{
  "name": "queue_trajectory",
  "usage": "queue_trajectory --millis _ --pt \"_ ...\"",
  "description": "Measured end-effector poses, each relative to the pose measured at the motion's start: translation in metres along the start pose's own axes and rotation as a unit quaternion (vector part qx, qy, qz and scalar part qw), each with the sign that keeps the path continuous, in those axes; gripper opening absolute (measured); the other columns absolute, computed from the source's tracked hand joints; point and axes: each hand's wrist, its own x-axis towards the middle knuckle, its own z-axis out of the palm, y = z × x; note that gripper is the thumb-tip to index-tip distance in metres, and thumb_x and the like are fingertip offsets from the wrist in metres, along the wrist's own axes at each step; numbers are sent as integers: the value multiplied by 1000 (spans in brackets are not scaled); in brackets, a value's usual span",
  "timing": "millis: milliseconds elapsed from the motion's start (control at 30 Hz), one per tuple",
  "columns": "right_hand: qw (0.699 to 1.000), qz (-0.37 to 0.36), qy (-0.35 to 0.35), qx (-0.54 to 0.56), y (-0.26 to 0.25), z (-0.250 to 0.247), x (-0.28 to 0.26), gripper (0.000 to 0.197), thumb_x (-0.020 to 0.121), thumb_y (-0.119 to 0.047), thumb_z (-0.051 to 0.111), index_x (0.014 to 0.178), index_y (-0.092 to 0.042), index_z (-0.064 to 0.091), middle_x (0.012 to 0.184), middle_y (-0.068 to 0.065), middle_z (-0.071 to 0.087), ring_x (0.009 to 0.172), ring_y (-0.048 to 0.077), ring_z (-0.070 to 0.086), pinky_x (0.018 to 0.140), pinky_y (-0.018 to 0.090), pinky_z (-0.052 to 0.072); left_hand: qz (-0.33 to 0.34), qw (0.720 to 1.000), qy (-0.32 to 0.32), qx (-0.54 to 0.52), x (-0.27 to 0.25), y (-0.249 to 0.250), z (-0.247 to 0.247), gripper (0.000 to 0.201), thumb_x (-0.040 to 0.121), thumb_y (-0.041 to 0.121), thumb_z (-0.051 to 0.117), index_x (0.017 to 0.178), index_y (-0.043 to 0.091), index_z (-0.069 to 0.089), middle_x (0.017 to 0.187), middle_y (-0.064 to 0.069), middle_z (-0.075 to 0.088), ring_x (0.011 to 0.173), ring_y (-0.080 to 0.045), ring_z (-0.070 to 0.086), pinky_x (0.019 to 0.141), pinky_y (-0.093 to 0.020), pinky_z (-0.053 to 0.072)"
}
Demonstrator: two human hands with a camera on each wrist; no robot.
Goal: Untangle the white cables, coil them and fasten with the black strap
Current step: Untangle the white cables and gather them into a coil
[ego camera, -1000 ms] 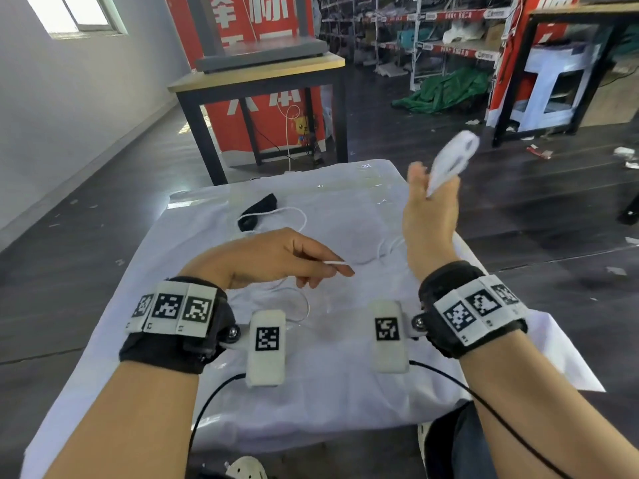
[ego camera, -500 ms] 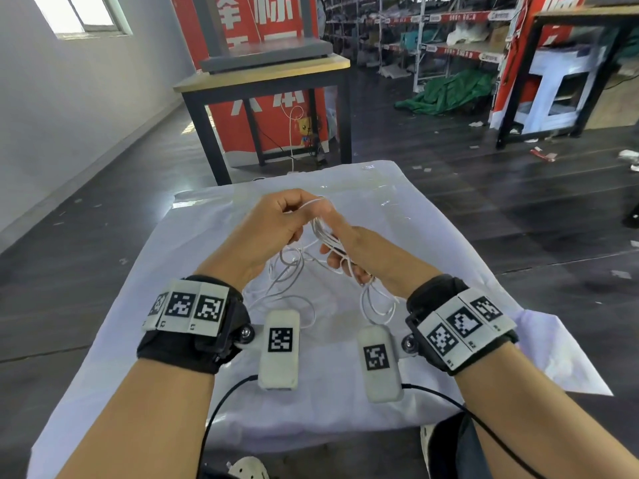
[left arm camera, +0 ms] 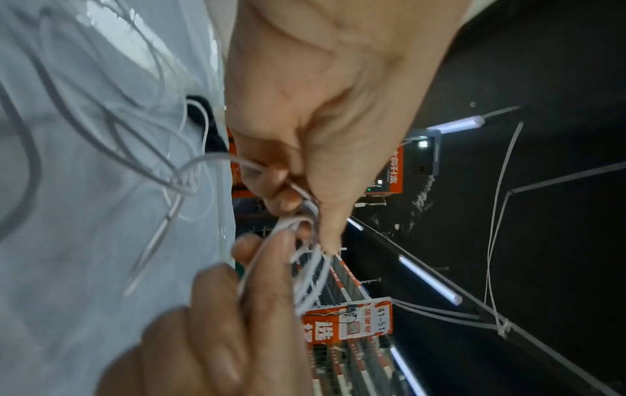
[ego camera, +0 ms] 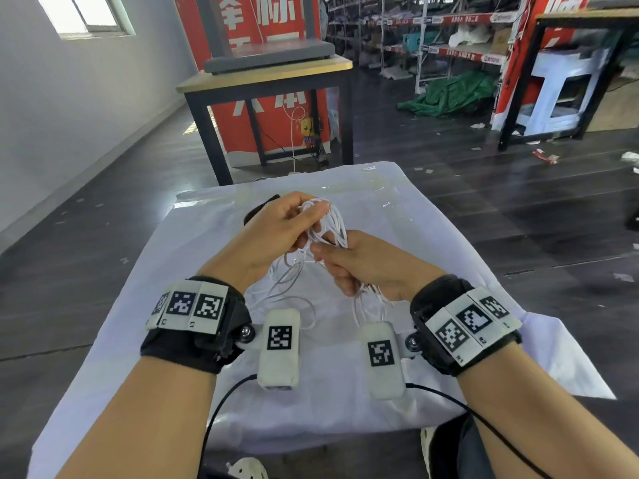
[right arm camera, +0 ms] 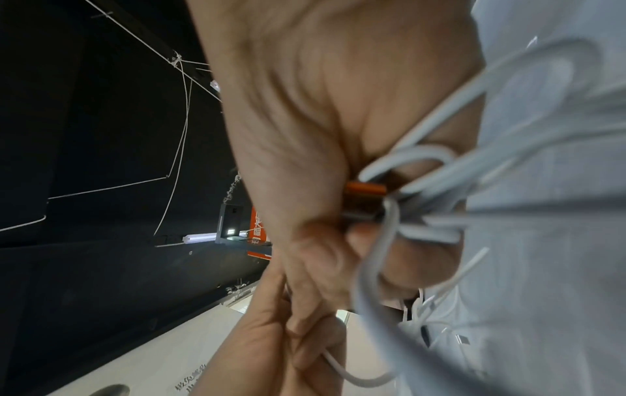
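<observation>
A bundle of thin white cables [ego camera: 326,223] is held up over the white-covered table [ego camera: 432,257]. My left hand [ego camera: 276,233] pinches the top of the loops between thumb and fingertips, also seen as the left hand [left arm camera: 305,134] in its wrist view. My right hand [ego camera: 363,261] grips the lower part of the bundle, with loops hanging from it toward the cloth. Looped cables [right arm camera: 423,171] cross the palm of the right hand [right arm camera: 321,134]. The black strap [ego camera: 257,210] lies on the cloth behind my left hand, mostly hidden.
The table drops off on all sides to dark floor. A black-framed wooden table [ego camera: 266,77] stands beyond the far edge, in front of a red banner [ego camera: 276,108]. Shelving [ego camera: 432,29] and a green tarp [ego camera: 453,93] lie at the back right.
A second ago my right hand was raised holding a white cable end and the left pinched one strand. Both hands have since come together on the gathered loops and lifted them slightly.
</observation>
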Motion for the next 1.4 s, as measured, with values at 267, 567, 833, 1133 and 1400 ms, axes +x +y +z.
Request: queue_trajectory --millis 267,567,833,1133,1400 --pt "997 -67 23 -7 -2 2 2 23 98 -32 49 90 -11 47 62 -5 38 49 6 37 48 18 31 -97 970 50 -217 2 4 -9 10 93 16 59 88 9 65 63 3 52 40 -2 32 38 -12 25" --pt "999 -13 -46 -12 -2 5 0 29 101 -32 43 86 -8 51 54 -4 35 40 7 39 40 17 32 -127 955 47 -264 2 3 -11 11 92 14 59 99 10 67 60 3 52 41 -2 33 39 -11 27" --pt "994 -26 10 108 -6 2 1 36 101 -38 41 73 -14 43 52 -5 30 38 7 24 39 20 17 -41 994 65 -82 2 2 -15 21 95 29 57 106 14 67 83 3 65 54 -4 48 56 -16 44" --pt "864 -65 161 473 0 -13 10 36 101 -32 43 70 -14 44 113 9 69 43 7 34 42 16 36 -44 995 -89 -11 0 -5 -14 13 91 9 60 101 13 69 90 -3 74 81 -11 67 84 -25 53" --pt "831 -78 192 516 0 -24 10 34 100 -34 44 74 -13 50 85 1 63 45 6 33 43 15 34 -38 944 -92 315 1 -17 -4 38 78 49 71 100 21 57 99 7 62 89 -14 60 82 -28 48"
